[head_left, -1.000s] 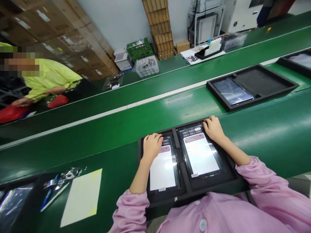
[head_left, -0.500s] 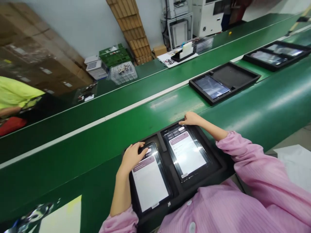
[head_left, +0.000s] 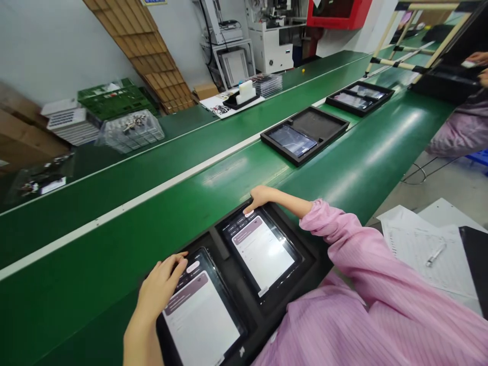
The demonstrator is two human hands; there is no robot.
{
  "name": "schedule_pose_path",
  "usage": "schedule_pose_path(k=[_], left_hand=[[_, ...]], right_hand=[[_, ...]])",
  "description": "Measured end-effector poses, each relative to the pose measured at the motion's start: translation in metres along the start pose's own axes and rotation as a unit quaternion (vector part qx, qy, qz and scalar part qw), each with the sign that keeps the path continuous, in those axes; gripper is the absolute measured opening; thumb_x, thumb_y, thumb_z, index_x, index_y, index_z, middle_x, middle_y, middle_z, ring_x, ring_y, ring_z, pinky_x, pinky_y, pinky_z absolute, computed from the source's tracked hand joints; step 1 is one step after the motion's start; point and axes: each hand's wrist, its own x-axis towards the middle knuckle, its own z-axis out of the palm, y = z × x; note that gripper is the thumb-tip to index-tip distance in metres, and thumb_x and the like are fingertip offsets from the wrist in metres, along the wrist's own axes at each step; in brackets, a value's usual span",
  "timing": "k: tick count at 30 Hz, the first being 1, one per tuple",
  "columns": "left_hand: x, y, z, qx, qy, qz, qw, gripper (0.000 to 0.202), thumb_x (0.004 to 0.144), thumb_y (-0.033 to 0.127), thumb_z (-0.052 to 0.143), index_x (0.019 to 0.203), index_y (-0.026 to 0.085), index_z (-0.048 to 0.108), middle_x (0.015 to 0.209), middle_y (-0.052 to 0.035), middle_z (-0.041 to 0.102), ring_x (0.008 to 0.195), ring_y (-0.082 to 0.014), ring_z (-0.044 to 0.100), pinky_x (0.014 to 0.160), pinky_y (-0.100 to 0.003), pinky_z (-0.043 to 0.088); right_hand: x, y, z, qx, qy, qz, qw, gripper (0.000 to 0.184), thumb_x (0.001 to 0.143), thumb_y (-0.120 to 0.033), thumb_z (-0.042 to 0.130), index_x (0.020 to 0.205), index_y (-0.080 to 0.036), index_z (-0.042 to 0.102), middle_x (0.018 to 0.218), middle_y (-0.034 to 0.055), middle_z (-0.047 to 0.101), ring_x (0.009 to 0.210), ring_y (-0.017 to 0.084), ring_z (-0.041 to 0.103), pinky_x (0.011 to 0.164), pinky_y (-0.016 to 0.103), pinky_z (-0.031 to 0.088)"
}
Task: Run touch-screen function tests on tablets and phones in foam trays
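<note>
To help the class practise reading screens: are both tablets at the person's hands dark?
No, the left tablet and the right tablet both show lit screens, with a mauve banner above white.

Long green worktops (head_left: 95, 264) (glossy with reflected light) run before a pale grey wall (head_left: 41, 46), a white machine (head_left: 276, 51) and a red cabinet (head_left: 337, 21), with grey floor (head_left: 396, 189) showing at the right.

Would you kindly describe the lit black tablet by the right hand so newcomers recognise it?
On the green surface, find the black divided tray nearest the pink striped shirt. Its right half holds the rectangular black tablet, white screen lit. Unlike the lit tablet on its left, it has the right hand at its top.
</note>
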Motion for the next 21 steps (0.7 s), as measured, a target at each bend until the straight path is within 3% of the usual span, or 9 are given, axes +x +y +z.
schedule_pose_path(k=[4,7,10,12,15,19,21], left_hand=[[-0.005,0.006,0.000,0.020,-0.026,0.002,0.999,0.043,0.088,0.058,0.033,0.092,0.026,0.061,0.127,-0.0043,0.068,0.115,-0.0294,0.063,0.115,-0.057,0.032],[-0.014,0.013,0.008,0.068,-0.047,0.015,0.996,0.056,0.083,0.062,0.043,0.120,0.022,0.058,0.142,-0.0111,0.056,0.126,-0.0338,0.056,0.117,-0.064,0.023],[-0.022,0.022,0.015,0.133,-0.037,0.027,0.990,0.072,0.073,0.060,0.060,0.131,0.018,0.051,0.147,-0.0177,0.048,0.130,-0.0384,0.051,0.115,-0.067,0.021],[-0.022,0.026,0.016,0.153,-0.023,0.030,0.988,0.065,0.073,0.055,0.064,0.126,0.018,0.054,0.140,-0.0169,0.055,0.126,-0.0371,0.054,0.113,-0.061,0.030],[-0.017,0.029,0.012,0.144,-0.012,0.024,0.989,0.047,0.078,0.051,0.066,0.113,0.021,0.059,0.121,-0.0119,0.065,0.112,-0.0328,0.062,0.096,-0.046,0.046],[-0.008,0.027,0.009,0.137,0.011,0.032,0.990,0.026,0.086,0.047,0.063,0.094,0.022,0.062,0.102,-0.0060,0.069,0.093,-0.0272,0.066,0.079,-0.036,0.047],[-0.005,0.026,0.012,0.135,0.038,0.000,0.990,0.024,0.092,0.043,0.055,0.084,0.022,0.062,0.093,-0.0040,0.069,0.082,-0.0236,0.066,0.070,-0.033,0.043]], right_hand=[[-0.011,0.005,0.007,-0.002,0.007,-0.023,1.000,0.079,0.086,-0.077,0.063,0.110,-0.002,0.069,0.106,0.0212,0.066,0.096,0.030,0.064,0.082,0.030,0.051],[-0.027,0.009,0.027,-0.026,0.044,-0.053,0.997,0.089,0.072,-0.080,0.075,0.113,-0.002,0.063,0.121,0.0259,0.055,0.113,0.036,0.054,0.096,0.037,0.047],[-0.035,0.013,0.051,-0.077,0.124,-0.081,0.986,0.092,0.058,-0.075,0.087,0.110,-0.004,0.059,0.119,0.0251,0.051,0.113,0.040,0.048,0.098,0.045,0.044],[-0.032,0.018,0.060,-0.077,0.166,-0.082,0.980,0.083,0.056,-0.066,0.094,0.105,-0.008,0.059,0.112,0.0209,0.054,0.107,0.038,0.050,0.094,0.043,0.045],[-0.020,0.027,0.060,-0.038,0.180,-0.077,0.980,0.064,0.061,-0.048,0.098,0.099,-0.012,0.061,0.101,0.0136,0.060,0.097,0.031,0.055,0.086,0.034,0.045],[-0.005,0.034,0.056,0.003,0.188,-0.057,0.980,0.033,0.077,-0.034,0.090,0.091,-0.016,0.067,0.084,0.0049,0.065,0.079,0.023,0.060,0.068,0.026,0.041],[-0.002,0.034,0.058,0.020,0.211,-0.034,0.977,0.017,0.089,-0.031,0.078,0.086,-0.017,0.069,0.080,0.0046,0.066,0.077,0.023,0.061,0.064,0.026,0.039]])
